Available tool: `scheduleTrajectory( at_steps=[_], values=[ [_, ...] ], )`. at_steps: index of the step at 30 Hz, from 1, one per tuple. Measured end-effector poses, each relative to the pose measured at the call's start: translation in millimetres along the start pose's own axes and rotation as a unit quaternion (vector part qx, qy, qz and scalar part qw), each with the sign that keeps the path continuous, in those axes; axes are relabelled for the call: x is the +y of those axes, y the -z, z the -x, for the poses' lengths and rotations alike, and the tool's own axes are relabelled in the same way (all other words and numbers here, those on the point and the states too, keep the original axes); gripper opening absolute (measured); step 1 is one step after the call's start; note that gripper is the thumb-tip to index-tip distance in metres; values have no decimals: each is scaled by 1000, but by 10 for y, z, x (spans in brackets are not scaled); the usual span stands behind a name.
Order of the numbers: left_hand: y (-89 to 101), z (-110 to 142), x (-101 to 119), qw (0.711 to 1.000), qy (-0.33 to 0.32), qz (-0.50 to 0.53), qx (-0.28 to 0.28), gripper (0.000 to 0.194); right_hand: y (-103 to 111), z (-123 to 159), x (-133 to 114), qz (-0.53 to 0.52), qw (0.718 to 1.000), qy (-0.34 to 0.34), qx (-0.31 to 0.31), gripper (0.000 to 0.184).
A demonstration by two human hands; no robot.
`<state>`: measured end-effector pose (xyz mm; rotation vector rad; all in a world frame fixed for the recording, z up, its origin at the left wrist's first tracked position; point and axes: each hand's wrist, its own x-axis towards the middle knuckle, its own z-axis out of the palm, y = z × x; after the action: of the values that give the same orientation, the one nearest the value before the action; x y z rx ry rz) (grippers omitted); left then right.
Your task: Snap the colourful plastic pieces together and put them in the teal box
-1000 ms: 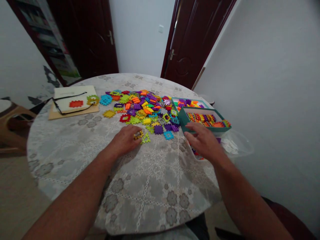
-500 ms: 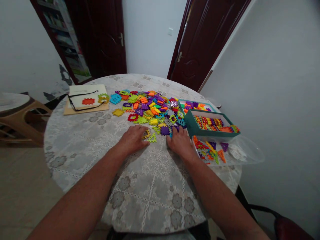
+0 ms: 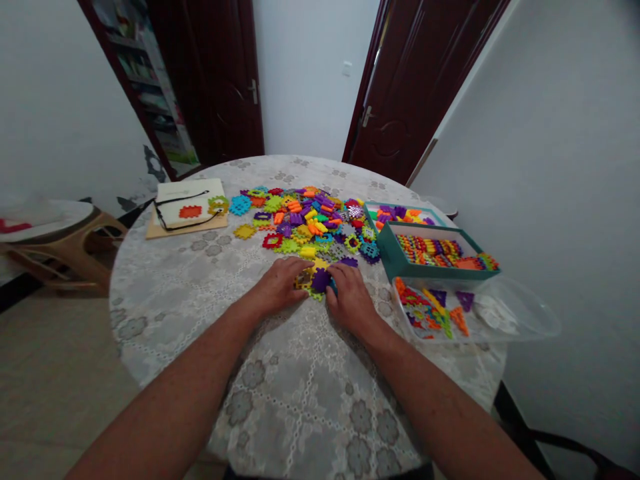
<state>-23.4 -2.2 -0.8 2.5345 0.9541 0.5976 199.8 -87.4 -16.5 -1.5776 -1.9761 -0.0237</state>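
Observation:
My left hand (image 3: 281, 285) rests on the table at the near edge of the pile, with index finger and thumb curled round a yellow window-frame building piece (image 3: 303, 279). Facing it, my right hand (image 3: 350, 293) has its thumb and index finger closed about a blue piece (image 3: 333, 286), mostly hidden by the fingers. Between the hands sits a purple square piece (image 3: 321, 280), close to the right fingertips. A lime-green piece (image 3: 316, 294) shows below it. Just beyond the fingers spreads a heap of colourful interlocking plastic pieces (image 3: 310, 223).
At right stand a green box (image 3: 407, 267) of stacked pieces, another box (image 3: 370, 208) behind it, and a clear plastic tray (image 3: 525, 327) with triangles. Far left, glasses (image 3: 187, 229) and an orange piece (image 3: 191, 211) lie on a book (image 3: 167, 193). A patterned cloth (image 3: 300, 387) covers the round table.
My right hand has drawn in toward my left, and the purple square now lies between them. The whole view has shifted slightly.

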Motion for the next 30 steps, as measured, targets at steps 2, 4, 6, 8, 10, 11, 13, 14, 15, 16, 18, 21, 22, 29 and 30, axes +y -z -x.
scheduleTrajectory(
  at_steps=[2,4,6,8,10,11,13,14,15,16,18,21,22,29,30],
  values=[
    [11,7,19,1000,-9,22,1,68,4,-1,-27,-24,1000,16,4,46],
    [27,18,55,999,-14,49,-6,70,26,-10,-41,-44,999,26,5,46],
    [43,29,104,997,-16,76,-16,72,55,-23,-47,-57,998,17,-2,41],
    [53,35,151,995,-10,93,-25,73,82,-39,-53,-68,998,-10,-10,35],
    [57,32,182,995,6,97,-29,74,109,-56,-64,-85,996,-37,-15,28],
    [58,27,191,995,17,94,-29,74,126,-64,-70,-94,994,-48,-14,24],
    [58,13,199,995,42,88,-26,74,166,-77,-82,-113,991,-71,-4,15],
    [58,7,199,994,54,89,-25,73,188,-82,-86,-126,988,-85,2,12],
    [58,1,197,993,65,91,-26,72,210,-86,-87,-144,984,-102,7,10],
    [57,-4,194,992,74,96,-26,71,228,-89,-85,-168,978,-120,10,11],
    [50,-9,183,991,84,100,-20,70,247,-89,-72,-236,959,-155,13,15],
    [29,-9,156,992,85,98,-8,70,224,-78,-42,-338,923,-182,-1,20],
    [20,-8,146,992,81,100,-6,70,208,-72,-36,-357,916,-181,-11,21],
    [70,5,191,991,57,115,-36,78,174,-54,-78,-347,924,-162,-26,21],
    [95,10,221,991,40,121,-47,78,177,-55,-88,-343,925,-162,-20,21]
  ],
)
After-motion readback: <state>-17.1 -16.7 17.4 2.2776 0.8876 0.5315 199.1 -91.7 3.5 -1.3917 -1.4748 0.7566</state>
